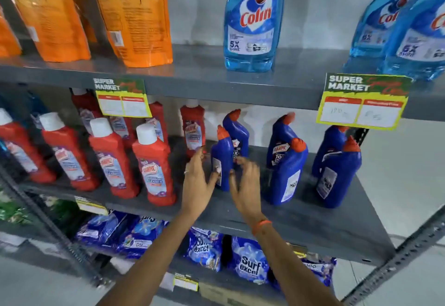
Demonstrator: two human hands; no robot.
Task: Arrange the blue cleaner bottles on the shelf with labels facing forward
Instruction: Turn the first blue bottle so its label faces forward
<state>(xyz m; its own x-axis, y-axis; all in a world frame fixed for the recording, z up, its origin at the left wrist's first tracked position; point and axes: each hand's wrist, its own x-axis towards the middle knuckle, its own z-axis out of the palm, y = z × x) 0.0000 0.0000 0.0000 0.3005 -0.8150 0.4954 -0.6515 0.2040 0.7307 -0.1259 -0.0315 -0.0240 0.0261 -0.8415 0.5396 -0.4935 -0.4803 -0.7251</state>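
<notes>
Several dark blue cleaner bottles with orange caps stand in pairs on the grey middle shelf (pixel 313 219). The small front-left bottle (pixel 222 154) shows a white side label. My left hand (pixel 197 180) is open at its left, thumb tip at the label. My right hand (pixel 245 185) is open at its right, fingers curled and spread, slightly blurred. Behind it a second bottle (pixel 238 134) shows part of its front label. The middle front bottle (pixel 286 175) and right front bottle (pixel 337 178) show white back labels, each with another blue bottle behind.
Red cleaner bottles (pixel 154 161) with white caps fill the shelf's left half. Light blue Colin bottles (pixel 252 21) and orange pouches (pixel 134 14) stand on the top shelf. A price tag (pixel 361 103) hangs from its edge. Blue detergent packs (pixel 248 260) lie below.
</notes>
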